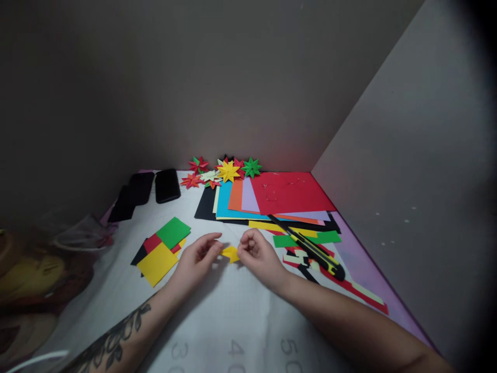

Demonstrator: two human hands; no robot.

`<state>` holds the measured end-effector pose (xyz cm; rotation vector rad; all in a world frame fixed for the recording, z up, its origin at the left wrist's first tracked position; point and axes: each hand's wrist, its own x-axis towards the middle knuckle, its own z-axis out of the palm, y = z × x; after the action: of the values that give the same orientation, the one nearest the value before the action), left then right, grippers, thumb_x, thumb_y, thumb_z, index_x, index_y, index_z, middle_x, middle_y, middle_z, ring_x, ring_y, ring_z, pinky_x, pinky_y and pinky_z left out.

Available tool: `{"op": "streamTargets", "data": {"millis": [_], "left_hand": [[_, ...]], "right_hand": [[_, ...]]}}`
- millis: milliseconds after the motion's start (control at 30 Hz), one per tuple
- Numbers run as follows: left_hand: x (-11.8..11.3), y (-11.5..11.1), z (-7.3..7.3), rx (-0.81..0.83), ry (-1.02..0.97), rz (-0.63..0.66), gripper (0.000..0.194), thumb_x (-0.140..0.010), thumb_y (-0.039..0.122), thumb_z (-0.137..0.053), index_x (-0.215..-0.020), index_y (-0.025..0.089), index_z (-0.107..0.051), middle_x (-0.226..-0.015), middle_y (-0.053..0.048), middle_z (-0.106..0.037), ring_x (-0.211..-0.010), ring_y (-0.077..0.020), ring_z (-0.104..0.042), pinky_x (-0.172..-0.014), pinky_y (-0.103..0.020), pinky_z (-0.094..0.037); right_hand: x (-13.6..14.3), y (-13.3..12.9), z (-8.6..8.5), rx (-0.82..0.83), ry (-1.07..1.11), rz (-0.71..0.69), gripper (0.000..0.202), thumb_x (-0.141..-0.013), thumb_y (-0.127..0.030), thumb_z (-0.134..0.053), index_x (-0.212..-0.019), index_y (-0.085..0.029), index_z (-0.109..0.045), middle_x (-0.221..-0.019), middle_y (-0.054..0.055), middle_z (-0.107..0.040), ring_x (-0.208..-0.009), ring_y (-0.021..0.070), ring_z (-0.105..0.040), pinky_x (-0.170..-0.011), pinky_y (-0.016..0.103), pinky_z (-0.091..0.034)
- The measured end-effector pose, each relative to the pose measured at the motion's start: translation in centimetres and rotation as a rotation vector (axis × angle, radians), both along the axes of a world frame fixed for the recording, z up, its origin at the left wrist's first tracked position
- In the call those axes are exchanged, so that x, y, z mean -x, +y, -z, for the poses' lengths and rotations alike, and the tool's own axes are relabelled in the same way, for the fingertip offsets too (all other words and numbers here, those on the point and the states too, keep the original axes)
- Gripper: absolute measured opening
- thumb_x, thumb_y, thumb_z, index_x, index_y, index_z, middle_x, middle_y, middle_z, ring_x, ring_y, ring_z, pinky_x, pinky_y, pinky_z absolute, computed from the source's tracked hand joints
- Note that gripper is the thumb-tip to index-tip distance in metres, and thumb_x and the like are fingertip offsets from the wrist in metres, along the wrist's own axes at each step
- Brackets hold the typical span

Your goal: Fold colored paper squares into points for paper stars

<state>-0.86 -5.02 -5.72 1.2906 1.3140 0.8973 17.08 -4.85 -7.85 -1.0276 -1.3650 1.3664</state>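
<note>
A small folded yellow paper piece (231,254) is between my two hands, above the white sheet. My right hand (259,255) pinches its right end between thumb and curled fingers. On the other side, my left hand (201,255) has its thumb and index finger apart around the left tip; whether they touch it is hard to tell. Left of my left hand lie a yellow paper square (157,263) and a green one (173,233), with red and black pieces under them.
Folded paper stars (228,171) stand at the wall beside stacked coloured sheets (291,194). A yellow and black cutter (316,252) lies over paper strips (368,294) on the right. A black phone (167,185) lies at the back left. Walls rise behind and right.
</note>
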Motion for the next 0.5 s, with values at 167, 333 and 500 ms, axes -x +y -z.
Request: {"op": "streamTargets", "data": {"millis": [167, 333, 500], "left_hand": [[-0.53, -0.32, -0.12, 0.083, -0.072, 0.078, 0.026, -0.074, 0.032, -0.064, -0.094, 0.015, -0.065, -0.073, -0.003, -0.068, -0.063, -0.0145, -0.061, -0.062, -0.025, -0.047], [-0.58, -0.30, -0.20, 0.141, -0.190, -0.020, 0.021, -0.072, 0.027, -0.065, -0.089, 0.016, -0.062, -0.066, 0.001, -0.065, -0.062, -0.0126, -0.061, -0.062, -0.022, -0.046], [-0.69, -0.32, -0.46, 0.131, -0.158, -0.016, 0.018, -0.072, 0.028, -0.063, -0.084, 0.015, -0.061, -0.064, 0.000, -0.065, -0.062, -0.0132, -0.061, -0.061, -0.023, -0.045]], "right_hand": [[-0.17, -0.26, -0.19, -0.071, -0.159, -0.029, 0.008, -0.078, -0.015, -0.051, -0.082, -0.021, -0.048, -0.072, -0.003, -0.053, -0.063, 0.0109, -0.052, -0.057, 0.024, -0.043], [-0.36, -0.52, -0.81, -0.404, -0.323, -0.052, 0.025, -0.073, -0.007, -0.053, -0.094, -0.022, -0.056, -0.096, 0.005, -0.058, -0.093, 0.0190, -0.056, -0.080, 0.034, -0.047], [-0.23, -0.59, -0.53, -0.379, -0.297, 0.044, 0.029, -0.073, -0.011, -0.057, -0.100, -0.022, -0.057, -0.096, 0.006, -0.061, -0.090, 0.0192, -0.058, -0.079, 0.034, -0.049]]}}
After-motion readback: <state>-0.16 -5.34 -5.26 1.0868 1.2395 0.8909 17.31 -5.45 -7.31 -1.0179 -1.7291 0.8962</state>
